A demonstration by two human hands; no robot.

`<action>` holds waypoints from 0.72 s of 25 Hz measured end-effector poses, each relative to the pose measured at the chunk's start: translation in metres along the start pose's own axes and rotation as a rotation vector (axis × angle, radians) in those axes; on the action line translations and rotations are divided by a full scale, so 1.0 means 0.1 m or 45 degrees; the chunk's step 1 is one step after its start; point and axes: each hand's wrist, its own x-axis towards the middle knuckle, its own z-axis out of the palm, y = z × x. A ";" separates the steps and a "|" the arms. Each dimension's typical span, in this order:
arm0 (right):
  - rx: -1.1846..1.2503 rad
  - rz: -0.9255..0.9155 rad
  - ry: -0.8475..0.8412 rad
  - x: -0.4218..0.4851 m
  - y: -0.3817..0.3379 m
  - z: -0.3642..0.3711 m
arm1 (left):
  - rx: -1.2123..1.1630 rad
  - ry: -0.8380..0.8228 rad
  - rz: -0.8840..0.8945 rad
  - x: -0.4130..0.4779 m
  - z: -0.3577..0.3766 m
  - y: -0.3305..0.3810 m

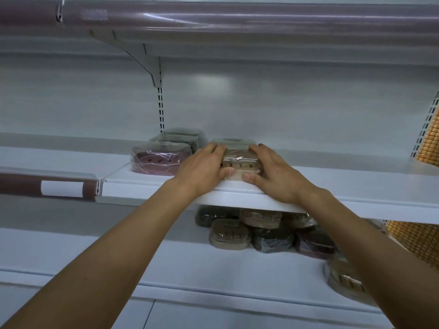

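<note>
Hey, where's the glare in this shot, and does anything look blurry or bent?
Head view: glare streaks the top rail and the beige pack between the left hand and right hand; the shelf edge bows, lower packs look soft.

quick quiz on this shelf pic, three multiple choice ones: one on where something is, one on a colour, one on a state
1. Where is the beige dish?
A) on the middle shelf
B) on the lower shelf
C) on the floor

2. What colour is the wrapped dish to its left?
A) yellow
B) mauve
C) blue

3. How is the beige dish held?
A) by one hand only
B) it is untouched
C) by the left hand and right hand, one at each end

Answers:
1 A, it sits near that shelf's front edge.
2 B, its wrap shows a dull pink-purple.
3 C, fingers lie over its top and thumbs on its front.
</note>
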 end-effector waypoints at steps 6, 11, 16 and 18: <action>0.070 0.096 -0.024 0.32 0.14 0.13 | -0.327 0.073 -0.155 0.18 0.29 -0.02; 0.074 0.120 0.065 0.32 0.12 0.14 | -0.317 0.373 -0.083 0.07 0.36 -0.06; -0.081 0.010 0.236 0.07 -0.03 0.09 | -0.250 0.490 -0.029 -0.13 0.37 0.03; -0.098 0.002 0.179 -0.10 -0.06 0.08 | -0.213 0.513 -0.047 -0.31 0.42 0.04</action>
